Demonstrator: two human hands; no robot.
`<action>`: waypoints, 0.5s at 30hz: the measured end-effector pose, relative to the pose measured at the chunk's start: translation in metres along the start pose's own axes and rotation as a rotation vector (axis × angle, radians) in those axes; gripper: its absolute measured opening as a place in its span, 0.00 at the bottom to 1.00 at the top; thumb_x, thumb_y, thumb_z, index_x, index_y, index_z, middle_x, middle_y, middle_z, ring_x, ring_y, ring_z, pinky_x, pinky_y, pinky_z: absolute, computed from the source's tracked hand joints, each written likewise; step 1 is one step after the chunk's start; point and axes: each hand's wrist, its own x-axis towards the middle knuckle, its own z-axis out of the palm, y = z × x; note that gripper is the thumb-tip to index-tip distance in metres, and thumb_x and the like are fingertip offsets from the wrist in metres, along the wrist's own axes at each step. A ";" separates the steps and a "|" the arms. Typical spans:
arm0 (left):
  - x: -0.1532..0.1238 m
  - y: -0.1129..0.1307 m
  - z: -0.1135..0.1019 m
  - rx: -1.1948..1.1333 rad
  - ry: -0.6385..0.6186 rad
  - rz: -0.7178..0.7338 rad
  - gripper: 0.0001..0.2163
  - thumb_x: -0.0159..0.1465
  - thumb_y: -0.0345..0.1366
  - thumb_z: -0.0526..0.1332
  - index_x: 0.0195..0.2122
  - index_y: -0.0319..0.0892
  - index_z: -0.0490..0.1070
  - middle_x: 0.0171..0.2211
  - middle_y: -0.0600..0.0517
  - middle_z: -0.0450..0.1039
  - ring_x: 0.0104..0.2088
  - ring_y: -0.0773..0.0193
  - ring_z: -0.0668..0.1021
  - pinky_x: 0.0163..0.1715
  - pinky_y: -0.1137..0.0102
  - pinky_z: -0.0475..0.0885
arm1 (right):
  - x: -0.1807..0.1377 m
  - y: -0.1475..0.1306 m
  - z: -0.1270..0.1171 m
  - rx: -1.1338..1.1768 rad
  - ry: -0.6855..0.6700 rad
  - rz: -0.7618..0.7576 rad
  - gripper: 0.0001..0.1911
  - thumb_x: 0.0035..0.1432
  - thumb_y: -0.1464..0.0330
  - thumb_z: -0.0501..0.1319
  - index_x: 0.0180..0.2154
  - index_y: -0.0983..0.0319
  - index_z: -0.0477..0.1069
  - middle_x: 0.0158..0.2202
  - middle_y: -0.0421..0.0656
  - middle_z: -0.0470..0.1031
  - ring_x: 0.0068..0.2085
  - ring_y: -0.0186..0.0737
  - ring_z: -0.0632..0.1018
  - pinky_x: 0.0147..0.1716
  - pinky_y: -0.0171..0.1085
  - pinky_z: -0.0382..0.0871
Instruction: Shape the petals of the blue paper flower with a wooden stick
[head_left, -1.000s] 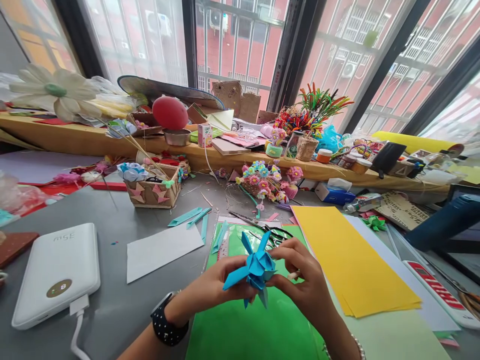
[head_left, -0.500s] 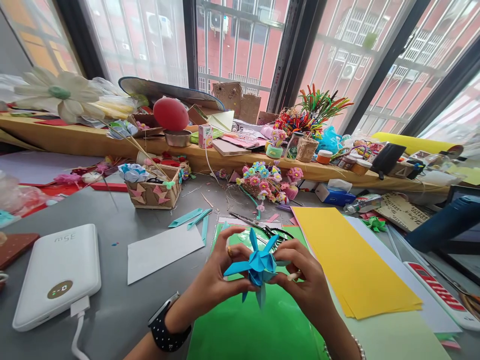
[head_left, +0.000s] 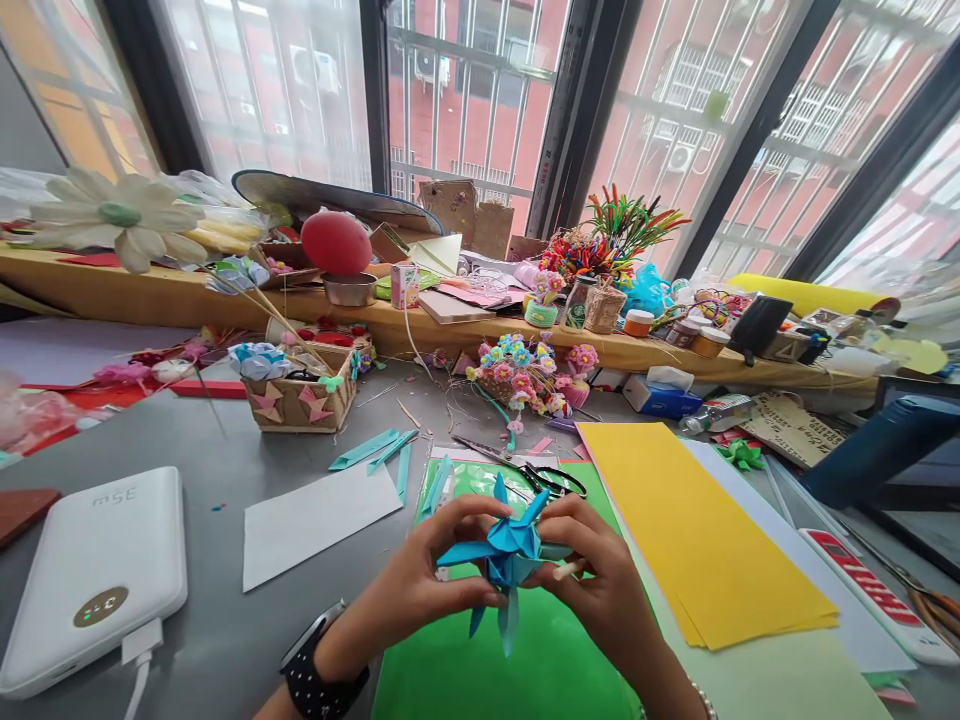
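Since the frame half a second ago, the left hand [head_left: 420, 578] has flattened its raised index finger, which now lies lower along the upper side of the blue folded-paper piece [head_left: 513, 552], and the piece has dropped a little toward the person. The camera's view has shifted slightly too.

Both hands are partly closed on the piece, one at either side, with the blue paper bridging the gap between them. The left thumb is beneath it and the fingers above, one long blue point jutting out between them. The right hand [head_left: 600, 575] pinches the other side between its thumb and curled fingers, and also holds a small pale stick [head_left: 571, 569] against its palm side. How firmly either hand presses cannot be told.

The piece is held in the air over the green sheet [head_left: 510, 675], two points standing upward and paler ones hanging below. Just beyond it lie scissors [head_left: 559, 482] with black handles. Teal paper strips [head_left: 367, 450] and a white paper [head_left: 322, 525] lie to the left, and yellow paper [head_left: 697, 530] to the right. A dotted watch strap [head_left: 322, 672] circles the left wrist.
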 end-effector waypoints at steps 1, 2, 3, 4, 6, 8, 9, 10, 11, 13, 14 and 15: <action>0.000 0.000 0.000 0.004 -0.008 -0.005 0.21 0.47 0.33 0.68 0.43 0.47 0.68 0.37 0.54 0.68 0.38 0.62 0.71 0.40 0.71 0.66 | 0.000 0.000 0.000 0.001 -0.002 -0.002 0.06 0.53 0.65 0.59 0.29 0.60 0.71 0.29 0.41 0.69 0.29 0.36 0.73 0.25 0.31 0.68; 0.000 -0.001 0.000 0.007 -0.016 -0.008 0.21 0.47 0.33 0.68 0.43 0.48 0.68 0.36 0.54 0.68 0.38 0.62 0.71 0.40 0.71 0.66 | -0.001 0.001 0.001 0.003 -0.005 -0.002 0.06 0.53 0.65 0.59 0.29 0.60 0.71 0.29 0.41 0.69 0.29 0.36 0.73 0.25 0.31 0.68; 0.001 -0.001 0.000 0.008 -0.023 -0.010 0.21 0.47 0.33 0.68 0.43 0.48 0.68 0.36 0.54 0.69 0.38 0.62 0.71 0.39 0.71 0.66 | -0.001 0.001 0.001 0.004 -0.009 0.001 0.06 0.54 0.65 0.59 0.29 0.60 0.71 0.29 0.41 0.69 0.29 0.36 0.73 0.25 0.31 0.68; 0.001 -0.002 0.000 0.008 -0.025 -0.012 0.21 0.48 0.33 0.68 0.43 0.48 0.68 0.36 0.54 0.69 0.38 0.62 0.72 0.40 0.71 0.66 | -0.001 0.001 0.001 0.004 -0.012 0.006 0.06 0.54 0.65 0.59 0.29 0.60 0.71 0.29 0.42 0.69 0.29 0.36 0.73 0.24 0.31 0.68; 0.001 -0.001 0.001 0.007 -0.019 -0.014 0.20 0.48 0.33 0.68 0.43 0.47 0.68 0.37 0.54 0.69 0.38 0.62 0.72 0.40 0.70 0.66 | -0.001 0.000 0.001 -0.004 -0.013 0.009 0.06 0.54 0.64 0.59 0.29 0.60 0.71 0.29 0.42 0.69 0.29 0.37 0.73 0.24 0.32 0.68; 0.001 0.000 0.001 0.001 -0.008 -0.023 0.20 0.48 0.33 0.67 0.43 0.46 0.68 0.37 0.53 0.70 0.38 0.61 0.72 0.40 0.70 0.66 | 0.000 0.000 0.000 -0.026 -0.012 0.003 0.07 0.54 0.64 0.59 0.29 0.60 0.71 0.29 0.42 0.69 0.30 0.37 0.73 0.25 0.32 0.69; 0.001 0.001 0.002 -0.005 -0.005 -0.028 0.19 0.48 0.33 0.67 0.43 0.46 0.68 0.36 0.53 0.70 0.38 0.61 0.72 0.39 0.70 0.67 | 0.000 0.000 0.000 -0.043 -0.010 0.000 0.07 0.54 0.64 0.59 0.29 0.60 0.71 0.29 0.42 0.69 0.29 0.36 0.73 0.25 0.32 0.69; 0.001 0.001 0.002 -0.012 -0.001 -0.034 0.19 0.49 0.33 0.67 0.43 0.45 0.67 0.35 0.54 0.70 0.37 0.62 0.72 0.38 0.70 0.67 | -0.001 0.000 -0.001 -0.063 -0.005 0.002 0.06 0.53 0.64 0.60 0.30 0.60 0.71 0.30 0.42 0.68 0.28 0.35 0.72 0.23 0.31 0.68; 0.001 0.002 0.003 -0.021 0.006 -0.035 0.19 0.49 0.32 0.67 0.43 0.45 0.67 0.34 0.54 0.70 0.36 0.62 0.72 0.37 0.71 0.68 | -0.001 0.000 -0.001 -0.087 0.013 0.011 0.06 0.53 0.64 0.60 0.32 0.59 0.71 0.31 0.42 0.68 0.26 0.34 0.71 0.21 0.31 0.67; 0.001 0.003 0.005 -0.030 0.045 -0.025 0.18 0.50 0.32 0.66 0.43 0.46 0.66 0.34 0.54 0.69 0.36 0.63 0.72 0.36 0.72 0.68 | -0.004 0.000 -0.002 -0.139 0.090 0.040 0.11 0.51 0.63 0.62 0.38 0.59 0.70 0.33 0.41 0.66 0.22 0.30 0.67 0.17 0.30 0.65; 0.001 0.003 0.006 -0.027 0.074 -0.018 0.18 0.50 0.31 0.66 0.43 0.46 0.66 0.34 0.54 0.68 0.36 0.63 0.72 0.36 0.72 0.68 | -0.005 -0.001 -0.001 -0.158 0.136 0.046 0.13 0.51 0.63 0.63 0.40 0.58 0.69 0.34 0.41 0.64 0.20 0.29 0.64 0.15 0.30 0.64; 0.002 0.003 0.008 -0.023 0.102 -0.012 0.18 0.51 0.31 0.65 0.43 0.46 0.65 0.35 0.54 0.67 0.36 0.64 0.72 0.36 0.72 0.69 | -0.007 -0.001 0.000 -0.171 0.176 0.036 0.14 0.50 0.63 0.63 0.40 0.58 0.68 0.34 0.41 0.63 0.20 0.28 0.64 0.15 0.30 0.64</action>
